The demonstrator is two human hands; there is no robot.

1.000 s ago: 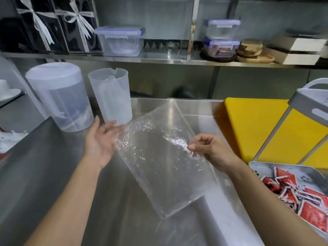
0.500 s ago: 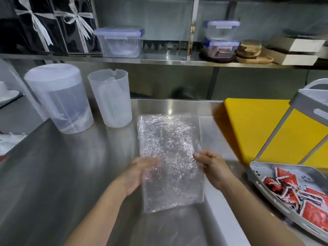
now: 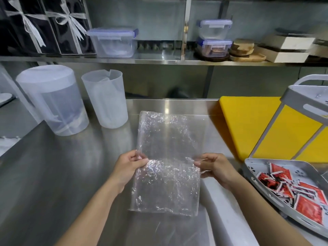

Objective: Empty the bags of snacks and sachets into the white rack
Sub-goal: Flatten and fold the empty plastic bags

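Left hand: the left hand (image 3: 130, 168) pinches the left edge of the clear plastic bag (image 3: 168, 139) about halfway along, thumb on top and fingers curled beneath
Right hand: the right hand (image 3: 213, 167) pinches the opposite edge at the same level, thumb and forefinger closed on the film
Bag: crumpled and see-through, with nothing visible inside; its far half lies flat on the steel counter (image 3: 62, 166) while the near half sags between the hands
Rack: the white rack (image 3: 256, 166) stands at the right, well apart from the bag, with only its lower tray and part of an upper tier in view
Sachets: a heap of red sachets (image 3: 292, 189) lies loose in that lower tray
Done so far: at least one bag's worth of sachets appears to be in the rack, and the bag in hand looks spent
Left to do: no snacks and no full bags are in view, so I cannot tell how many remain; this empty bag probably needs setting aside
Nearby: a yellow cutting board (image 3: 248, 121) lies behind the rack, and two translucent jugs (image 3: 105, 98) stand at the back left
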